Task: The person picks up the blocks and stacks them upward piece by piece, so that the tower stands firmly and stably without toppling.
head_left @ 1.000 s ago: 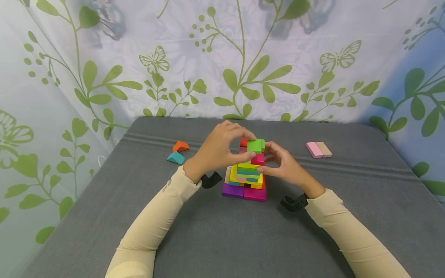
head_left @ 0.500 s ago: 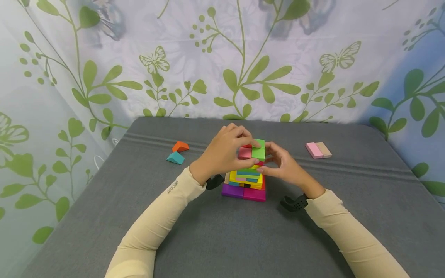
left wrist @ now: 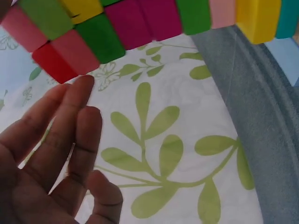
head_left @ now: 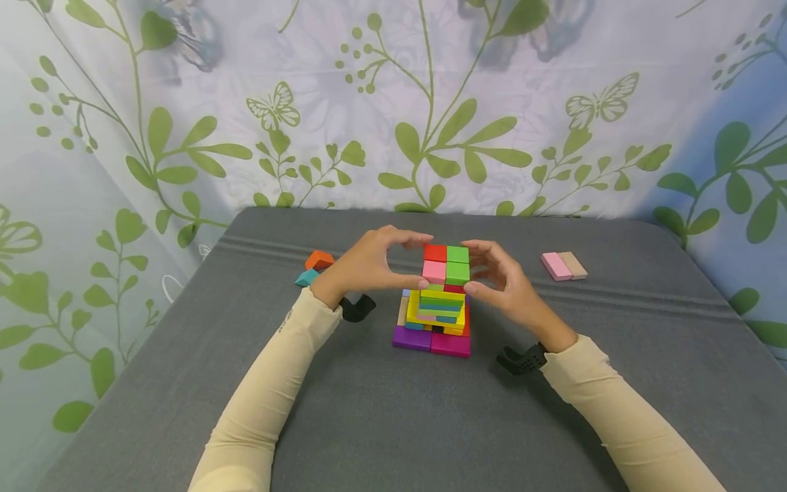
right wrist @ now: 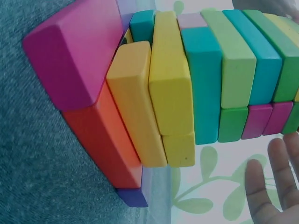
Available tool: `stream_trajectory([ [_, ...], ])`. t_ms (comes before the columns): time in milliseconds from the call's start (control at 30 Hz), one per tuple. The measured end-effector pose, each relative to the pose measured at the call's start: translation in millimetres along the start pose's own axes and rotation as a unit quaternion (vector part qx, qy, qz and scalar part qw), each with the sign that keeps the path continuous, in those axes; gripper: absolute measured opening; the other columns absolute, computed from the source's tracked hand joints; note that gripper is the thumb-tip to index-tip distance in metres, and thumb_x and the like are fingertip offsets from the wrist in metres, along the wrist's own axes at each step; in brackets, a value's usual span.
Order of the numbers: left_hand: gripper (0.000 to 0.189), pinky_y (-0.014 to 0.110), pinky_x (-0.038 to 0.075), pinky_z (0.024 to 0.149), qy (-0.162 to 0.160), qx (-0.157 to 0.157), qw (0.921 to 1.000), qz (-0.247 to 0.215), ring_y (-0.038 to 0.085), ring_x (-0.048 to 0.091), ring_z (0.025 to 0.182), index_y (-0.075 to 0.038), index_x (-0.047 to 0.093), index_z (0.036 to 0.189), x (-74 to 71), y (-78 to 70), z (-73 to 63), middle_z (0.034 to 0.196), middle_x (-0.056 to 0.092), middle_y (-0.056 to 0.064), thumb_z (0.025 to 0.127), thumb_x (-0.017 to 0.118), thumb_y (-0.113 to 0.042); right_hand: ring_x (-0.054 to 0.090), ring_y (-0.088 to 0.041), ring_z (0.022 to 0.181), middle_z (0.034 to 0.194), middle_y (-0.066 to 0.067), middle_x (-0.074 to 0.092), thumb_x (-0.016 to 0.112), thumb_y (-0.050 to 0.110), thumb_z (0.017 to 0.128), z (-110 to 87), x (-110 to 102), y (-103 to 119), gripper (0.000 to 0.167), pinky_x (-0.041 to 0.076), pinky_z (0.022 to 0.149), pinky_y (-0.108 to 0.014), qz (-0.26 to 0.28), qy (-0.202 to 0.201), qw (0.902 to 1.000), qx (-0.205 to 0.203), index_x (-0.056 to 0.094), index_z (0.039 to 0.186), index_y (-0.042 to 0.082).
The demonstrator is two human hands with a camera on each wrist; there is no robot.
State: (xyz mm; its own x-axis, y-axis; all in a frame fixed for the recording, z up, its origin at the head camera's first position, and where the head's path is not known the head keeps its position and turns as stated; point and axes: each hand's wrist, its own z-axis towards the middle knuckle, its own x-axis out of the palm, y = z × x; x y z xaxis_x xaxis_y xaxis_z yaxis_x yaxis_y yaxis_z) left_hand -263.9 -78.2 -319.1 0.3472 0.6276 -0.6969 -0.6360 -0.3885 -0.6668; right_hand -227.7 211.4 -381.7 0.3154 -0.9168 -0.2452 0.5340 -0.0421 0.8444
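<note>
A tower of coloured wooden blocks [head_left: 441, 301] stands upright on the table, with purple and magenta blocks at its base. Its top layer shows a red block [head_left: 434, 252], a pink block [head_left: 434, 272] and two green blocks, one in front [head_left: 458, 275] and one behind [head_left: 458, 254]. My left hand [head_left: 375, 263] curves loosely along the tower's upper left side, thumb near the pink block. In the left wrist view, its fingertips [left wrist: 85, 85] come right up to the red block. On the upper right, my right hand [head_left: 507, 290] has its thumb at the front corner and its other fingers farther back, partly hidden.
An orange triangular block [head_left: 320, 259] and a teal one [head_left: 307, 277] lie to the left, close behind my left wrist. A pink block [head_left: 556, 266] and a plain wood block [head_left: 573, 265] lie together at right. The grey table [head_left: 393, 424] meets a leaf-patterned cloth [head_left: 393, 102].
My left hand has lowered a green block onto the tower's front right top, let go and drawn back left. My right hand has stayed beside the tower, its fingers shifting slightly.
</note>
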Motion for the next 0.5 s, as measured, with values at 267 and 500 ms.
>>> stream_trajectory([
  [267, 0.073, 0.048, 0.049, 0.105, 0.007, 0.000, 0.9999, -0.014, 0.022, 0.059, 0.121, -0.010, 0.061, 0.153, 4.6, 6.0, 1.9, 0.143, 0.067, 0.007, 0.089, 0.089, -0.031, 0.060, -0.017, 0.119, 0.136, 0.003, 0.061, 0.064, -0.009, 0.097, 1.0, -9, 6, 0.057, 0.051, 0.098, -0.026, -0.005, -0.001, 1.0000, 0.001, 0.048, 0.151, -0.007],
  [500, 0.089, 0.057, 0.047, 0.109, 0.064, -0.038, 0.9950, -0.066, 0.032, 0.056, 0.135, -0.007, 0.039, 0.166, 19.1, 22.7, -3.8, 0.151, 0.059, 0.010, 0.091, 0.085, -0.027, 0.066, -0.001, 0.105, 0.131, -0.001, 0.069, 0.060, -0.004, 0.106, -1.8, -64, 11, 0.032, 0.052, 0.085, -0.017, -0.129, -0.051, 0.9892, 0.046, 0.068, 0.137, 0.003],
])
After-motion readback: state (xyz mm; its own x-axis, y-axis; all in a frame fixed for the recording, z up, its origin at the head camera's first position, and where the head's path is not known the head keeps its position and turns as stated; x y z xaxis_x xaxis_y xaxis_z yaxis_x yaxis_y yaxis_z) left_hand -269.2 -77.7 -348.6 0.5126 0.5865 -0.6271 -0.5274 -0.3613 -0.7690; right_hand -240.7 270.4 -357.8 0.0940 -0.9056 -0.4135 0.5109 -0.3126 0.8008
